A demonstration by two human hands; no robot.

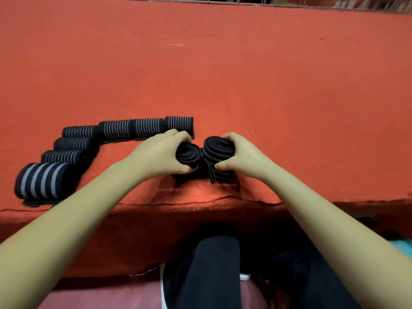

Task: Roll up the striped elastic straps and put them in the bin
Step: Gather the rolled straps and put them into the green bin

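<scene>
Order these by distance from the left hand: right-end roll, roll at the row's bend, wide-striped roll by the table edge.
1. Right-end roll, just behind the left hand.
2. Roll at the bend, farther left.
3. Wide-striped roll, at the far left end.

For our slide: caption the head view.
Left hand grips one rolled strap, right hand a second roll; finished rolls lie alongside.

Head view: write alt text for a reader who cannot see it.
The left hand grips one rolled striped strap and the right hand grips a second rolled strap beside it, at a red-covered table. Seven more rolled striped straps lie in a curved line to the left. No bin is visible.
</scene>
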